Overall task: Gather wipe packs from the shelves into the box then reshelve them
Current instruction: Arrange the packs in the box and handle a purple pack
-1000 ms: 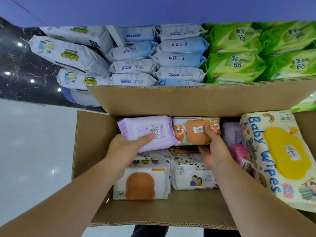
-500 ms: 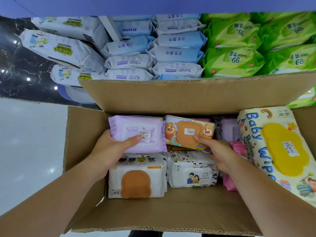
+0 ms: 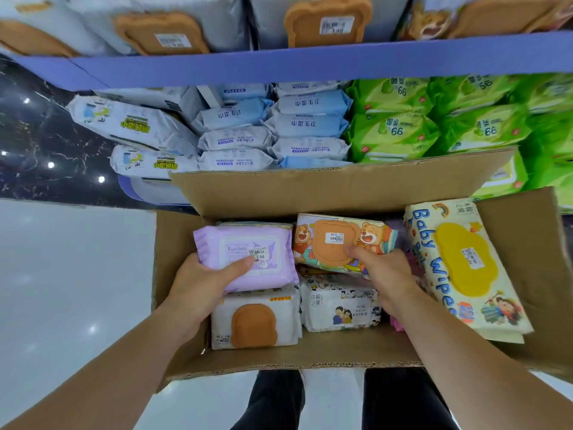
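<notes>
We log shelf [image 3: 310, 62] stacks behind the box [image 3: 325, 193]; its far flap hides their lowest row. In the box: one yellow-lid pack [image 3: 459, 268], two white packs [image 3: 257, 318], and pink ones mostly hidden by the right wrist. Left hand [image 3: 198, 287] grips the purple pack [image 3: 248, 252] and right hand [image 3: 387, 277] grips the bear pack [image 3: 338, 243], fingers curled.

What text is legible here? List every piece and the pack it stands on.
"Baby Wipes": yellow-lidded pack.
"Kuromi": purple pack, held in the left hand.
"99": green packs.
Price stickers, as on the bear pack, and print on blue packs: too small.
</notes>
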The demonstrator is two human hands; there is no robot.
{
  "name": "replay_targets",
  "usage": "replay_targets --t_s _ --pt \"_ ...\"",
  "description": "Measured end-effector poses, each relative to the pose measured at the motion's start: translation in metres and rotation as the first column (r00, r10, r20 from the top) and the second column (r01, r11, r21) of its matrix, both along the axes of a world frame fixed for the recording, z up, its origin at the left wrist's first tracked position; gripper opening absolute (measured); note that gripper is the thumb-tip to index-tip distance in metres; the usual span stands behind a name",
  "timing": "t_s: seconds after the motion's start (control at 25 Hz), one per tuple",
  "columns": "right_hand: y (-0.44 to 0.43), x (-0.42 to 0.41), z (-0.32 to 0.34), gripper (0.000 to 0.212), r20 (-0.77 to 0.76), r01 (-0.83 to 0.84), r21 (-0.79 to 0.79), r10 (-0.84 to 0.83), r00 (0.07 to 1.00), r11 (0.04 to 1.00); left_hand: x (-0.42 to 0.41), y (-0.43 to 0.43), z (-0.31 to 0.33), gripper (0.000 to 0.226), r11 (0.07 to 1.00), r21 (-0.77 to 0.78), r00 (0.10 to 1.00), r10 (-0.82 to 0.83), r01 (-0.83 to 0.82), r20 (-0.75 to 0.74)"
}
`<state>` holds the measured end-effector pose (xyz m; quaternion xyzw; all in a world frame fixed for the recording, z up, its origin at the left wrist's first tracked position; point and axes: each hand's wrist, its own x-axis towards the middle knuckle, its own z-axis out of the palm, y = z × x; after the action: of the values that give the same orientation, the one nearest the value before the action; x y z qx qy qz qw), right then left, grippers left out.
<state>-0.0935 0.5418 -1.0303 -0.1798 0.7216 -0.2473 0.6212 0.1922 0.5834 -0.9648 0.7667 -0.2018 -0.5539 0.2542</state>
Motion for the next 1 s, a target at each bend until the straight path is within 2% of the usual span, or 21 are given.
replay_targets --t_s 0.12,0.2,0.4,0.48,0.6,0.72,0.92,1.0 --pt "0.009 0.0 0.065 0.056 -0.011 0.023 -0.048 -0.024 1.0 0.999 -0.003 0.002 0.054 0.041 0.999 -0.041 1.0 -0.007 0.007 0.003" --pt "0.015 -0.003 0.121 0.063 0.01 0.052 -0.069 -0.052 0.999 0.996 -0.002 0.0 0.103 0.044 0.998 -0.067 0.999 -0.017 0.014 -0.051" --pt "0.025 -0.014 0.299 0.047 0.049 0.079 -0.209 -0.07 0.996 0.975 0.016 -0.019 0.264 0.088 0.978 -0.194 0.991 -0.095 0.076 -0.092" --pt "0.03 -0.017 0.367 0.029 0.039 0.078 -0.274 -0.069 0.997 0.959 0.018 -0.028 0.332 0.093 0.955 -0.273 0.987 -0.139 0.114 -0.074" --pt "0.029 -0.02 0.448 0.024 0.068 0.106 -0.336 -0.088 0.994 0.936 0.02 -0.042 0.42 0.085 0.879 -0.434 0.974 -0.225 0.198 -0.011" --pt "0.022 -0.028 0.504 0.034 0.069 0.114 -0.403 -0.094 0.993 0.908 0.025 -0.053 0.489 0.089 0.797 -0.562 0.967 -0.253 0.221 0.022" --pt "0.004 -0.049 0.558 0.049 0.056 0.082 -0.483 -0.062 0.997 0.872 0.02 -0.058 0.548 0.105 0.719 -0.674 0.978 -0.207 0.167 0.021" --pt "-0.003 -0.062 0.569 0.049 0.042 0.059 -0.494 -0.044 0.998 0.867 0.009 -0.059 0.563 0.096 0.7 -0.695 0.979 -0.203 0.166 0.029"
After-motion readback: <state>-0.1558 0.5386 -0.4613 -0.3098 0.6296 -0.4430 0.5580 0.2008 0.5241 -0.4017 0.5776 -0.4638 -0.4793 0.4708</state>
